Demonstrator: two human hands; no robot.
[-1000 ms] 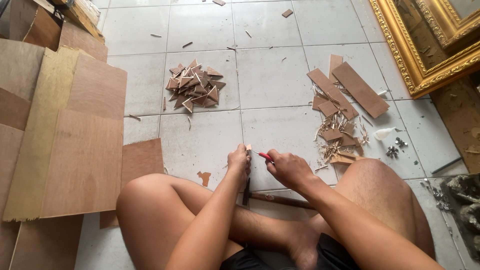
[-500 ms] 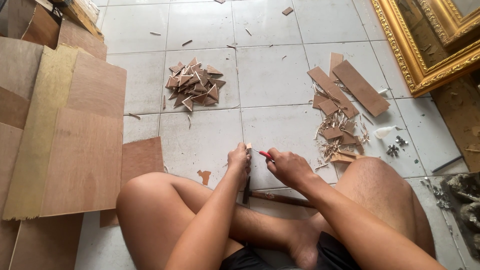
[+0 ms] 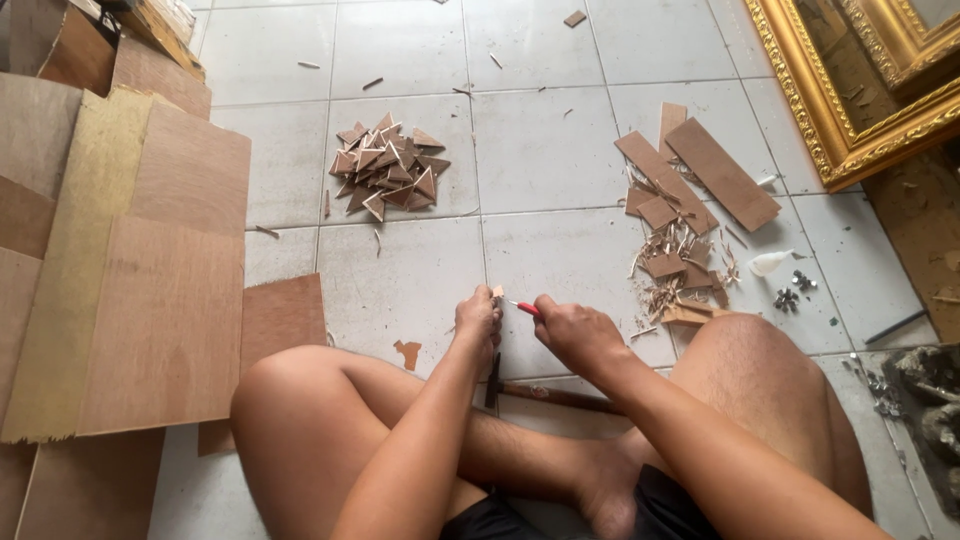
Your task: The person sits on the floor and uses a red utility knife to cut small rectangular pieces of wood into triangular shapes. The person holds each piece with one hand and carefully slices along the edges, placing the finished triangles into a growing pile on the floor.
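Over the last second almost nothing has altered: both hands remain over the same floor tile in front of the crossed legs, and the view is unchanged. The left hand (image 3: 478,315) is closed, pinching a small piece of thin wood (image 3: 496,292) at its fingertips, held upright just above the floor (image 3: 560,150). The right hand (image 3: 575,330) is closed round a red-handled cutter (image 3: 524,308), whose tip meets the small piece; its blade is too small to make out. The steadiness suggests the trimming of this one piece is still in hand, not finished. A hammer (image 3: 540,390) lies on the floor just near of the hands, against the legs, untouched. At the far left sits a pile of cut wooden triangles (image 3: 388,168); at the far right lie wood strips (image 3: 700,175) with offcuts and shavings (image 3: 675,265) nearer. Plywood sheets (image 3: 150,270) lie stacked at the left, a gilt frame (image 3: 850,120) at the far right corner.
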